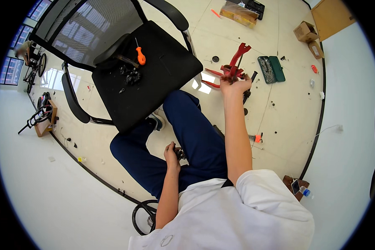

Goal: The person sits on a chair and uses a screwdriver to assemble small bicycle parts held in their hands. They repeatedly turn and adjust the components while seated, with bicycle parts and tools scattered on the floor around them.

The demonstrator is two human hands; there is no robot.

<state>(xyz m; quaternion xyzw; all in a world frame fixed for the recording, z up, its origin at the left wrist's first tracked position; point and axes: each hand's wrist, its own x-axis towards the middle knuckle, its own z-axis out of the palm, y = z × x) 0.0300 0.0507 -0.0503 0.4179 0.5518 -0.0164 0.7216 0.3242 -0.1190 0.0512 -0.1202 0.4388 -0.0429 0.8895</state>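
My left hand [171, 157] rests by my lap, fingers curled around a small dark metal part [179, 153]. Stretched far forward, my right hand [235, 85] is at a red metal frame piece [240, 51] near the floor. Its fingers look closed, but what they grip is hidden among red and dark parts. On the black chair seat [154, 89] before me lie an orange-handled screwdriver [141, 56], a cluster of dark metal parts [131, 76] and a small ring-like piece [121, 90].
An open green case [272, 70] of small metal pieces lies right of the red frame piece. Beyond it stand cardboard boxes [305, 32]. Small parts dot the tiled floor. A black steering-wheel-like ring [135, 216] is by my left elbow. At far left, a person is near a bicycle [41, 66].
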